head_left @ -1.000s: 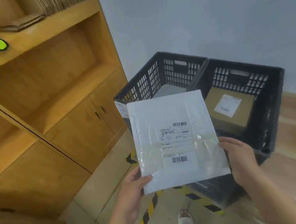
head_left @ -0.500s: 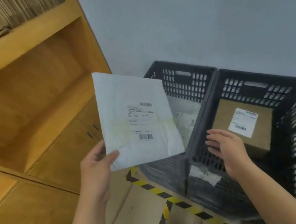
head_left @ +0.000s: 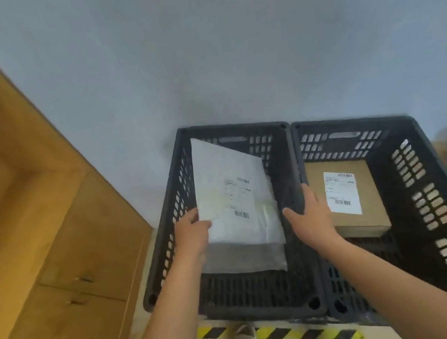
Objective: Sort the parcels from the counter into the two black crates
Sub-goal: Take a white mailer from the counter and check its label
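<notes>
Nearest, striped floor tape (head_left: 286,332) edges both crates. The left hand (head_left: 193,234) pinches the white mailer (head_left: 232,194) by its near-left corner, tilted inside the left crate (head_left: 165,237). The right hand (head_left: 313,218) rests with straight fingers on the adjoining rims. Best lowered flat, then released. The right crate (head_left: 437,194) holds a cardboard box (head_left: 370,213). Beyond are a grey wall (head_left: 227,51) and, at left, a wooden cabinet (head_left: 68,252).

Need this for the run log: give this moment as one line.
left hand: holds white mailer tilted into left crate | right hand: rests on rim between crates | right crate: cardboard box inside
</notes>
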